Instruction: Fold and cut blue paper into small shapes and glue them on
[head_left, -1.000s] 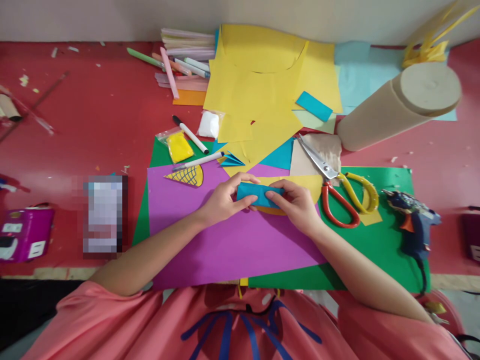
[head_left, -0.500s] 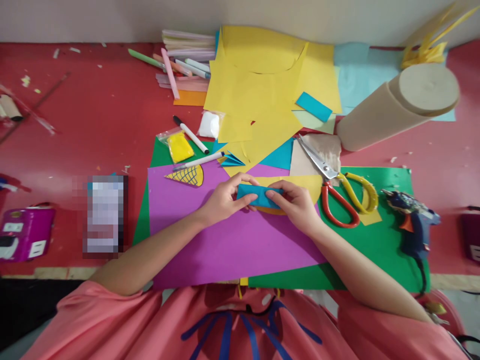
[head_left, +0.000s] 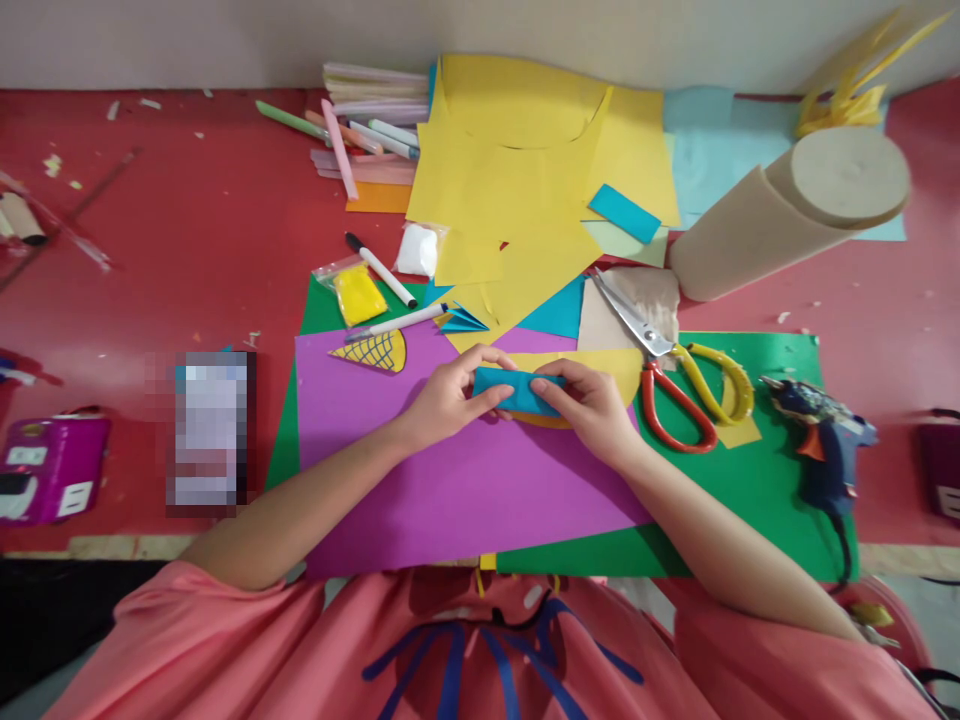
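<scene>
A small blue paper strip point(head_left: 519, 389) is held level between my two hands, above the purple sheet. My left hand point(head_left: 460, 395) pinches its left end, thumb on top and fingers behind. At the other end my right hand point(head_left: 589, 400) grips it the same way, its thumb pressed on the strip near the middle. Under the strip and the hands lies a yellow paper piece point(head_left: 611, 368), partly covered. To the left rests a yellow paper cone shape point(head_left: 379, 352) with a dark grid drawn on it. A folded blue paper piece point(head_left: 465, 319) lies just beyond my left hand.
Scissors point(head_left: 660, 350) with red and yellow handles lie right of my hands. Farther right is a blue glue gun point(head_left: 831, 455). A beige roll point(head_left: 780, 220) stands tilted behind. Markers point(head_left: 382, 270), a bag of yellow clay point(head_left: 361, 294) and yellow sheets point(head_left: 517, 180) lie beyond; a phone point(head_left: 210, 430) left.
Both hands keep the same hold on the blue paper strip. Only a very slight shift of the view shows, mostly at the right side.
</scene>
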